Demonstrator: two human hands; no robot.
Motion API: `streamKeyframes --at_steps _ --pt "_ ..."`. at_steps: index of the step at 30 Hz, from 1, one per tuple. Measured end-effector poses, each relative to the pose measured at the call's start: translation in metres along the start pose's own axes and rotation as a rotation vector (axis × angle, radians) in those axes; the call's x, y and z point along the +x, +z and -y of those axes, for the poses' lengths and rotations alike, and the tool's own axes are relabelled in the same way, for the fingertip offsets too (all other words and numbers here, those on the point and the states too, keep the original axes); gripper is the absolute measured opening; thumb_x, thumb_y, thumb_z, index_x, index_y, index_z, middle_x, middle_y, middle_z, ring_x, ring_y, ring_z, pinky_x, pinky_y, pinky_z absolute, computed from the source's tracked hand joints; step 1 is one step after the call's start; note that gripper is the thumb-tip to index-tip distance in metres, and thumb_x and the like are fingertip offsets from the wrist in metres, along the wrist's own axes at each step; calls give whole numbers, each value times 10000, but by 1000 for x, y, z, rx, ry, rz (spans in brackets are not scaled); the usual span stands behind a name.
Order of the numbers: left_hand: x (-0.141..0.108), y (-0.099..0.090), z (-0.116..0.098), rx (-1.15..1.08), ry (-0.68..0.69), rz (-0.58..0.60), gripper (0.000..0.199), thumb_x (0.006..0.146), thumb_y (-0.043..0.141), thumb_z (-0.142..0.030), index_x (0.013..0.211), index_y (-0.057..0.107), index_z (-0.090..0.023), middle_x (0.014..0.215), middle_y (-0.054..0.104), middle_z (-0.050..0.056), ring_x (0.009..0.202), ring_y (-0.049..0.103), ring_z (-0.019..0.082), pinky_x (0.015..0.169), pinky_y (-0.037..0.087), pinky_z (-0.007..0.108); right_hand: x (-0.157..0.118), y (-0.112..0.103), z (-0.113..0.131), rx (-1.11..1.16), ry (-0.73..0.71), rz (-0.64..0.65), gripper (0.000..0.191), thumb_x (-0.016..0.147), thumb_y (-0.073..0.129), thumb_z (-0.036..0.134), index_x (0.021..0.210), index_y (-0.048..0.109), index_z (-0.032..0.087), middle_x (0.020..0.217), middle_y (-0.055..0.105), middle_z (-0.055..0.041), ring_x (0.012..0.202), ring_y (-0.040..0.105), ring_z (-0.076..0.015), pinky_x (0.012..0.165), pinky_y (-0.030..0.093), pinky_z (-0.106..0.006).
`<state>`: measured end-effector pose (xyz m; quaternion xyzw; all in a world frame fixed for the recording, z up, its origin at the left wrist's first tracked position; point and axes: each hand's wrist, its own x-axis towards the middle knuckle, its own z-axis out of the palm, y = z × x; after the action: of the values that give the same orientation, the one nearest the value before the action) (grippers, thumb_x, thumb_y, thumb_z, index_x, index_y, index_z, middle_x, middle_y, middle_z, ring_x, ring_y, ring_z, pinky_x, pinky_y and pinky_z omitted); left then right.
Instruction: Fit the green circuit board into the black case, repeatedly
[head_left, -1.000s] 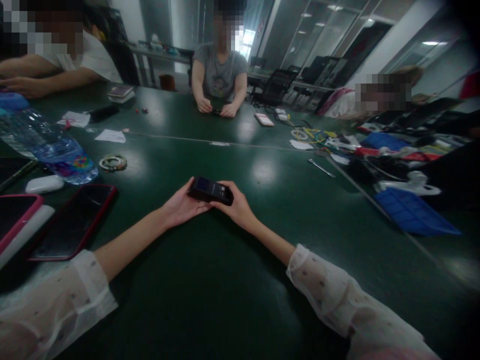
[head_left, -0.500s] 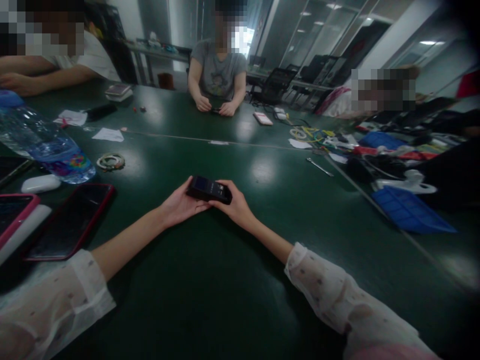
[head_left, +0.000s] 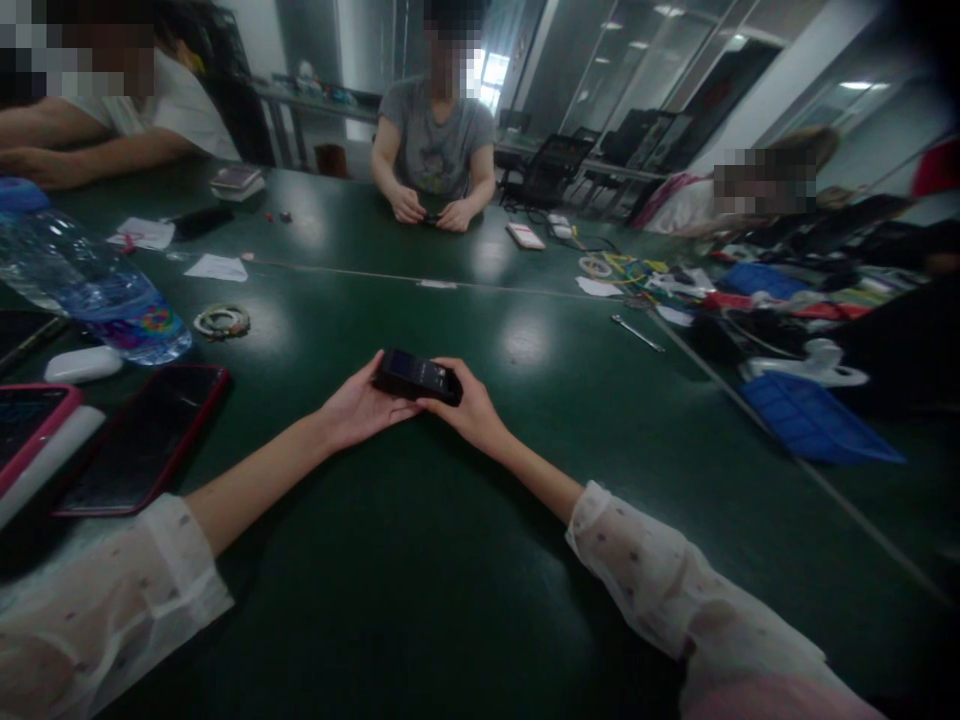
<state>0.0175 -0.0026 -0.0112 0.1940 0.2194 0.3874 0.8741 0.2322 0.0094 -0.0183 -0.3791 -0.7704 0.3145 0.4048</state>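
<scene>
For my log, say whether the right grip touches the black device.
Touching: the head view shows the right grip holding one end of the black device.

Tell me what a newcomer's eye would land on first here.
First, the black handheld device near the centre, held between the left hand and the right hand. Next, the clear plastic bottle with a blue cap at the far left, and the bright blue plastic tray on the right.

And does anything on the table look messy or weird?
Yes, the cables toward the right look messy, looped and tangled among other things. I see no spill, and the black device shows nothing odd.
</scene>
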Motion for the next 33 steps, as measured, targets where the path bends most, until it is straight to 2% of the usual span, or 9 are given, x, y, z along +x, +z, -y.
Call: streamKeyframes --at_steps 11,17,27,33 --pt "-1 0 0 -10 -8 5 692 1055 307 -533 1619 191 -148 1371 642 181 1216 663 281 1145 392 429 0 1 -1 2 36 -6 511 780 808 295 1212 539 245 1159 675 -74 1054 659 -264 932 532 -440" --pt "0 4 1 8 3 -44 685 1059 297 -540 1613 206 -147 1397 619 188 1216 661 274 1139 402 427 0 2 -2 -2 26 -21 513 771 812 286 1204 540 241 1147 673 -71 1041 656 -263 924 527 -433" --pt "0 3 2 -4 12 -52 684 1057 305 -550 1604 245 -143 1382 631 194 1215 665 271 1143 403 429 0 1 1 11 45 -20 515 765 813 275 1198 537 246 1131 673 -68 1024 658 -265 913 528 -436" --pt "-2 3 2 14 16 -47 694 1044 331 -576 1582 289 -141 1317 666 187 1174 684 256 1140 405 408 -1 0 2 21 6 -38 503 780 801 304 1206 540 242 1169 665 -80 1056 653 -268 938 527 -452"
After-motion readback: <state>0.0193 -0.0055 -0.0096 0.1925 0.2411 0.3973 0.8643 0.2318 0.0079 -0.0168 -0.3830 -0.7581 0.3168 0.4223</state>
